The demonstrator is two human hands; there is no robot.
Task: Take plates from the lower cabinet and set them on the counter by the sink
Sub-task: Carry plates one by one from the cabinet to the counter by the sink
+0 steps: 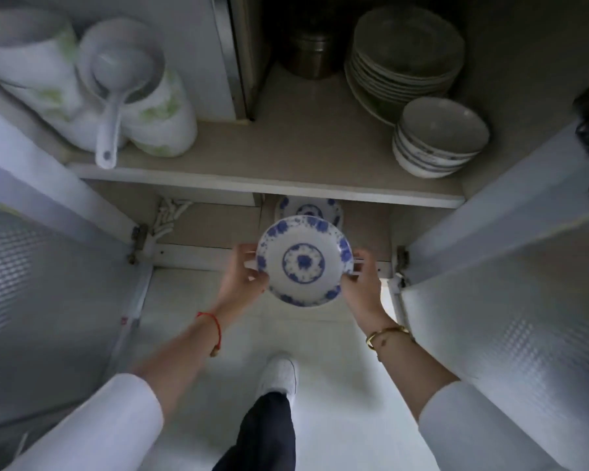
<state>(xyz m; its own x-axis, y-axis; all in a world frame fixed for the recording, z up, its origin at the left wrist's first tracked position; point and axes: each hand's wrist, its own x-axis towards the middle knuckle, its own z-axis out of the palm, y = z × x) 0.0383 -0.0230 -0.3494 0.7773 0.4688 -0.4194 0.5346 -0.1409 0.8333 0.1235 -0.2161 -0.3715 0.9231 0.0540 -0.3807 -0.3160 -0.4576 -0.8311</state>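
Note:
A white plate with blue flower patterns [303, 260] hangs in front of the open lower cabinet, held between both hands. My left hand [244, 277] grips its left rim and my right hand [359, 283] grips its right rim. Behind it, on the bottom shelf, lies another blue-patterned plate [308, 208], mostly hidden under the shelf board.
On the upper shelf [269, 180] stand a stack of grey plates [405, 59], a stack of bowls [439, 137], a metal canister [312, 52] and white pots with a ladle [111, 107]. Frosted cabinet doors [510, 317] stand open on both sides. My foot [279, 372] is on the white floor.

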